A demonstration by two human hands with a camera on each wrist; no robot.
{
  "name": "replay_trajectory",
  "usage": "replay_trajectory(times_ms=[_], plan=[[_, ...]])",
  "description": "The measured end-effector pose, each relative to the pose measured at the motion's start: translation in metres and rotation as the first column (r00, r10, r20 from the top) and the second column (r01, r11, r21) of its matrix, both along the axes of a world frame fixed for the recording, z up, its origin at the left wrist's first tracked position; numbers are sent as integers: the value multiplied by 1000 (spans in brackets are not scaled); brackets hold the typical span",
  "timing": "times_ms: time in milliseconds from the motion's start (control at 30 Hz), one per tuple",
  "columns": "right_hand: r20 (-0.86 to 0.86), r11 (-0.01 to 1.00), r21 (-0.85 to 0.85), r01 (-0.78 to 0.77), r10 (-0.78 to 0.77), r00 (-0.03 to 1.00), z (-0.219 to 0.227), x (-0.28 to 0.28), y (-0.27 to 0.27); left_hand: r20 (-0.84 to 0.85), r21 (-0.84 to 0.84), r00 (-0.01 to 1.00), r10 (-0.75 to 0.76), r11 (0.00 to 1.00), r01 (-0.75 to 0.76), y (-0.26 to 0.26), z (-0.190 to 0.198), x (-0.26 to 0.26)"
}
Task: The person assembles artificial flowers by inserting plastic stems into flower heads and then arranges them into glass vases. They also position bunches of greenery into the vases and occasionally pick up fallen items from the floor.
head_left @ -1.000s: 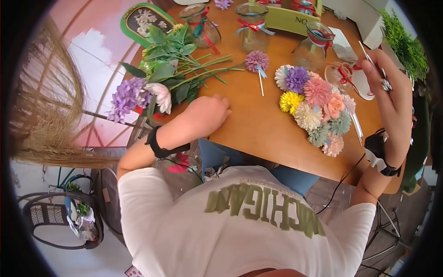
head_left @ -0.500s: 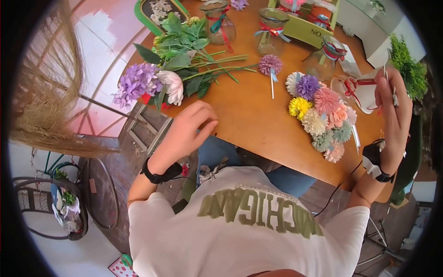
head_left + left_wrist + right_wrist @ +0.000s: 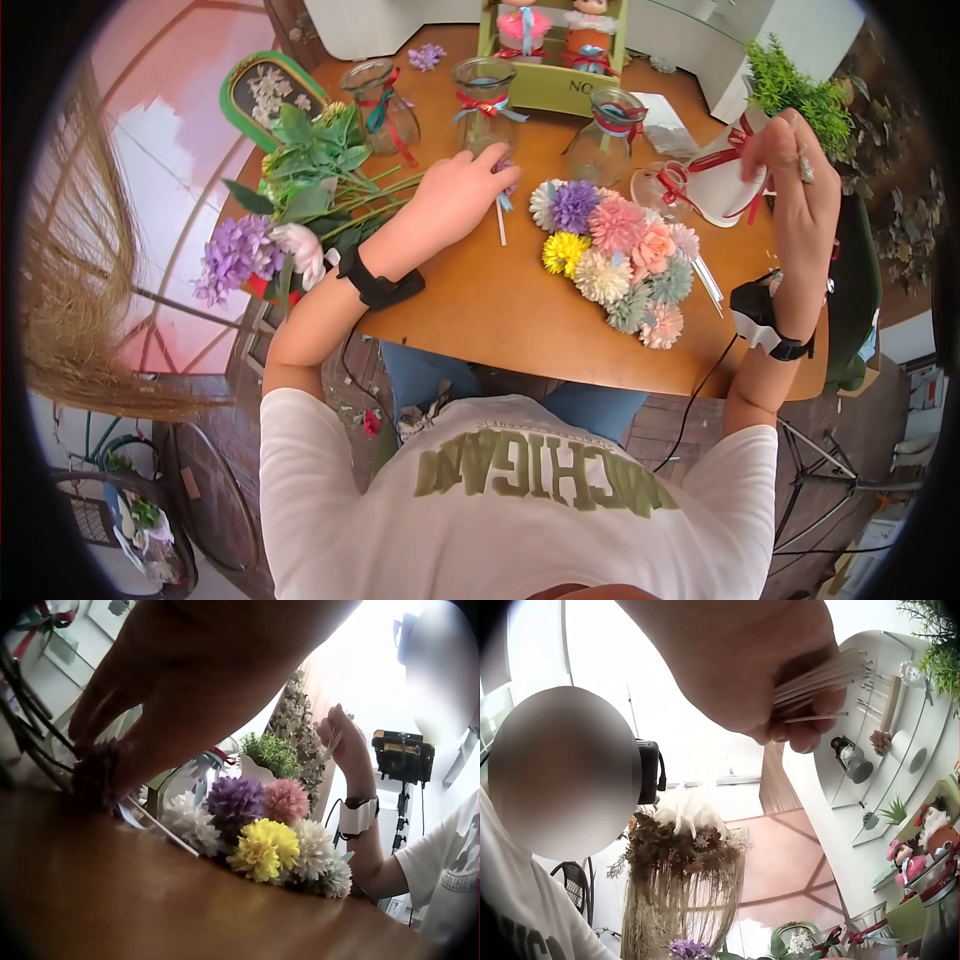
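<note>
My left hand (image 3: 462,200) reaches over the table with its fingertips around a mauve pom-pom flower (image 3: 96,778). The flower's white stick (image 3: 502,226) points toward the near edge, and the hand covers most of the bloom in the head view. Raised at the right, my right hand (image 3: 800,185) grips a bundle of thin white sticks (image 3: 821,684) in its curled fingers. Between the hands lies a cluster of pom-pom flowers (image 3: 602,276) in yellow, purple, pink, cream and grey-green, with several white sticks (image 3: 709,283) poking out at its right.
Three glass jars with ribbons stand behind: left jar (image 3: 392,128), middle jar (image 3: 484,132), right jar (image 3: 600,155). Leafy stems (image 3: 310,185) with purple blooms lie at the left. A green box (image 3: 548,92) with dolls stands at the back, a white ribboned wrap (image 3: 722,185) at the right.
My left hand has moved from the table's near edge forward and right onto the mauve flower. The right hand stays raised with the sticks. The head view has shifted.
</note>
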State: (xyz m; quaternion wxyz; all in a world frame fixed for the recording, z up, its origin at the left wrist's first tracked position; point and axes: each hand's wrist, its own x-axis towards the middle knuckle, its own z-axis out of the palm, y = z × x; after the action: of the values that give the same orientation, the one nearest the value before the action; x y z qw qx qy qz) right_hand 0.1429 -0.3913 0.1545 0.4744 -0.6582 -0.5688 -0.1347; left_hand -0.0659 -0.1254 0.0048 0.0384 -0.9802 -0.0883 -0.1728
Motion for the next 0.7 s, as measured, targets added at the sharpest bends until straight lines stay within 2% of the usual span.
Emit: replay_trajectory(times_ms=[33,67,100,167,200,267,300,367,433,467,567,700], plan=[[-26,1000,6,27,-27,999,0,-3,2,-32,17,999,13,1000,-12,5,-7,3],[-52,997,-64,35,-39,998,2,-3,1,-64,32,998,27,999,-25,11,-14,6],[-55,997,-63,46,-49,997,1,-2,2,-67,33,998,16,999,-14,9,-9,7],[-21,994,-108,-31,28,999,-3,0,9,-61,-72,995,83,994,-87,6,3,5],[-19,989,-142,-46,44,999,-6,1,12,-67,-71,995,74,994,-79,0,13,4],[27,986,-158,-58,63,998,-14,2,19,183,-130,978,97,989,-74,-16,38,0],[77,981,-178,-78,93,993,-17,0,21,177,-130,980,89,989,-67,-24,48,-1],[106,978,-201,-55,78,991,-16,-12,24,438,-157,899,-12,984,89,-38,65,-2],[222,942,-330,-68,147,964,-19,-13,30,496,-109,865,-75,983,148,-50,78,-2],[256,955,-268,-125,195,947,-26,-14,34,554,-56,822,-133,979,196,-54,81,-1],[266,949,-267,-170,242,933,-33,-25,39,586,-15,780,-221,959,284,-61,81,3],[272,940,-312,-137,227,935,-40,-30,41,555,-6,790,-259,949,316,-66,84,5]])
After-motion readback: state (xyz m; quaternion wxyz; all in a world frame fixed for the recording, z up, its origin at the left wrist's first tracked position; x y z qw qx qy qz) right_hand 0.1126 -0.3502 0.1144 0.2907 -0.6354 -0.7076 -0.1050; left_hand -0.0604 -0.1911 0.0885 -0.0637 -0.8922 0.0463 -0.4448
